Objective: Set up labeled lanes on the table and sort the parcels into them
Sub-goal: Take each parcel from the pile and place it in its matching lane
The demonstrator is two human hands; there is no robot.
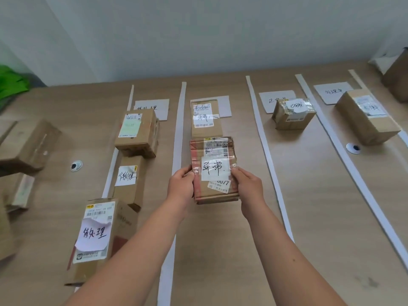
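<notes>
Head view: left hand point(180, 186) and right hand point(249, 186) pinch the near sides of a taped parcel point(214, 171) marked 异常, low over the lane point(220, 239) between two white strips point(177, 133). It is best set down square, just short of the matching parcel point(206, 120) beyond, clear of both strips.

Left hand point(181, 187) and right hand point(247, 188) grip one labeled parcel point(213, 171) — second lane, behind another parcel point(205, 119).

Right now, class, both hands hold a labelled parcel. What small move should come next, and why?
Probably set the parcel down there and let go: left hand and right hand hold it in one lane with a box whose handwritten label looks the same.
</notes>
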